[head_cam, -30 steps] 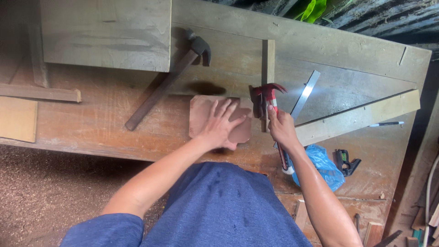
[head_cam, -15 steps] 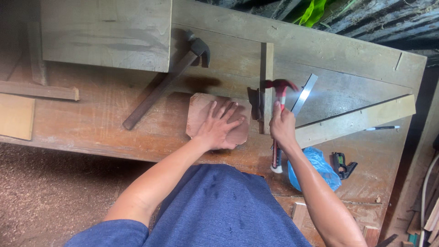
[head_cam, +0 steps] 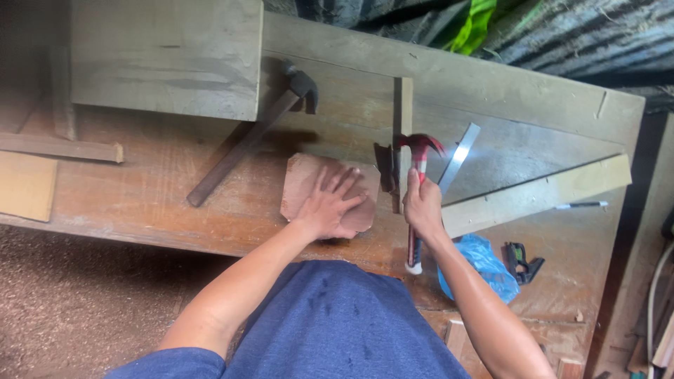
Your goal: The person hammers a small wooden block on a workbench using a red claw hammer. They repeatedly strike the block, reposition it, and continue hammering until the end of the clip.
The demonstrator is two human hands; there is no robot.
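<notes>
Head view shows the left hand (head_cam: 328, 205) pressed flat, fingers spread, on a reddish wood piece (head_cam: 303, 184) at frame centre. Just right, the right hand (head_cam: 421, 205) grips a red claw hammer (head_cam: 417, 156), fingers wrapped around its handle, on the workbench (head_cam: 154, 189).

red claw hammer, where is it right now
In the head view the red claw hammer is gripped in the right hand, right of the reddish wood piece under the left hand.

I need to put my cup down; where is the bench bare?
Bare wood lies left of the reddish board, below the long hammer. It is crowded around the right hand with its claw hammer, the metal ruler and slat.
</notes>
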